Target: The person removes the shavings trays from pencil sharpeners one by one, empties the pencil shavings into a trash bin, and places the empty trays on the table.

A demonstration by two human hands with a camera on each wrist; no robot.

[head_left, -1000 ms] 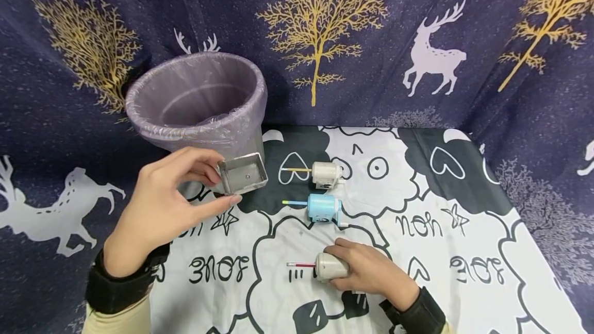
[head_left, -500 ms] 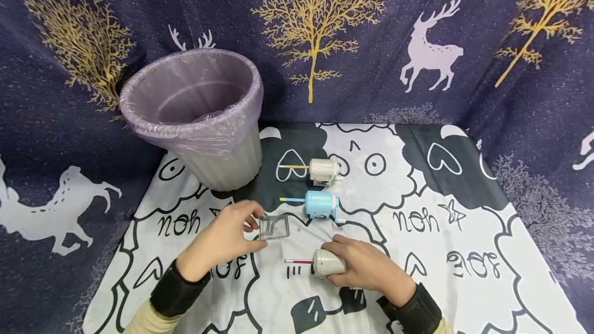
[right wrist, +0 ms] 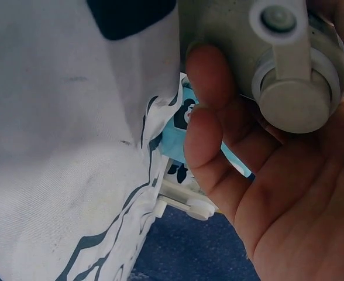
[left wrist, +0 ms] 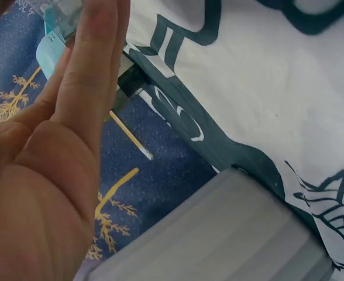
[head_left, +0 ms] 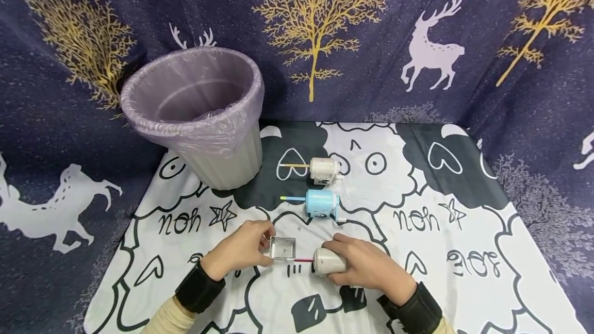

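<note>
My left hand (head_left: 245, 248) pinches a small clear plastic box (head_left: 283, 247), shaped like a shavings drawer, by its left side. Its open top faces up, and its near edge overlaps the tip of a red pencil (head_left: 303, 260). That pencil sticks out to the left from an off-white crank pencil sharpener (head_left: 328, 262). My right hand (head_left: 364, 266) grips this sharpener from the right; its crank (right wrist: 295, 105) shows close up in the right wrist view. Beyond the hands stand a light-blue sharpener (head_left: 320, 203) with a blue pencil and a cream sharpener (head_left: 323, 170) with a yellow pencil.
A large bin (head_left: 227, 166) lined with a thin purple bag stands at the back left of the table. A black-and-white cartoon cloth (head_left: 445, 293) covers the table. Behind it hangs a dark blue curtain (head_left: 362, 86) printed with trees and deer.
My left hand has brought the clear box from in front of the bin down and to the right, beside the red pencil. My right hand keeps its grip on the sharpener.
</note>
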